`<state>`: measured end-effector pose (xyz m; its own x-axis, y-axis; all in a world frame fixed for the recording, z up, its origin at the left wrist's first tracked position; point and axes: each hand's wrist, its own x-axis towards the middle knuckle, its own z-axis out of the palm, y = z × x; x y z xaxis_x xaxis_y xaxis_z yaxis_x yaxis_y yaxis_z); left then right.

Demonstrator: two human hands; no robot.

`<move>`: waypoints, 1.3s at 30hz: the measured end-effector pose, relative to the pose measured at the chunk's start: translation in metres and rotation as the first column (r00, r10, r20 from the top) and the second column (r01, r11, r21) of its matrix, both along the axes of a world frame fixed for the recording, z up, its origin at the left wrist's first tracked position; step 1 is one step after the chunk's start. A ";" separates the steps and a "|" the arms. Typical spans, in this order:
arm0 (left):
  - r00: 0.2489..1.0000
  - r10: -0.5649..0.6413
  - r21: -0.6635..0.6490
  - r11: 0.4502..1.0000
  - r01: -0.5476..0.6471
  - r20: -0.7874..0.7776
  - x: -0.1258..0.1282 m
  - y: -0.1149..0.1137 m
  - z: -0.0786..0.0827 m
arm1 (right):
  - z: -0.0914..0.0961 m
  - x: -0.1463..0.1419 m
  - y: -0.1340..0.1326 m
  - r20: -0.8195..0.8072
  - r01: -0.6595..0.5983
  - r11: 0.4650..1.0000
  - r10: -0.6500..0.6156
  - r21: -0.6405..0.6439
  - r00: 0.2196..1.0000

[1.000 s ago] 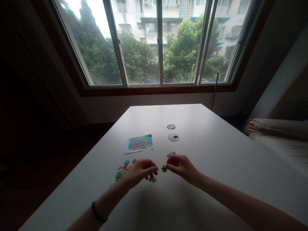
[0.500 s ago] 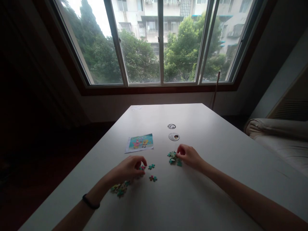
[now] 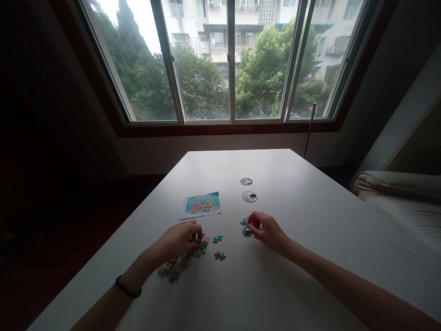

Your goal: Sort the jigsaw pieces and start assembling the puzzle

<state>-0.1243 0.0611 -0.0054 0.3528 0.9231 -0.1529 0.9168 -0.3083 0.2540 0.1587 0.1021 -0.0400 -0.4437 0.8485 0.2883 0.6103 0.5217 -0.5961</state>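
My left hand (image 3: 181, 237) is bent over a loose heap of jigsaw puzzle pieces (image 3: 202, 246), with a piece between its curled fingers and thumb. Under and beside that wrist lie more puzzle pieces (image 3: 172, 270), partly shaded. To the right, my right hand (image 3: 268, 231) reaches down in a pinch at a small cluster of teal puzzle pieces (image 3: 245, 231) and covers part of it; what its fingertips hold is hidden. Between the hands lie a small teal group of pieces (image 3: 217, 239) and a pink-and-teal group (image 3: 219, 255).
A cartoon picture sheet (image 3: 201, 205) lies beyond my left hand on the white table (image 3: 303, 285). Two round fittings, a near disc (image 3: 249, 196) and a far disc (image 3: 246, 182), sit in the tabletop. A window (image 3: 230, 69) is behind the table; a couch (image 3: 396, 197) stands at right.
My left hand has moved slightly left and its fingers have closed in, exposing more pieces beside it. My right hand has shifted a little left and down over its cluster.
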 end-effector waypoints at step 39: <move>0.443 0.361 -0.424 0.904 0.049 0.821 0.045 0.000 -0.014 | 0.009 -0.016 -0.027 -0.204 -0.250 0.958 0.219 -0.142 0.954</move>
<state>-0.0797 0.0614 -0.0199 0.3383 0.9273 -0.1604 0.1640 0.1098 0.9803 0.1430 0.0751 -0.0311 -0.5883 0.7692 0.2493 0.3537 0.5221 -0.7761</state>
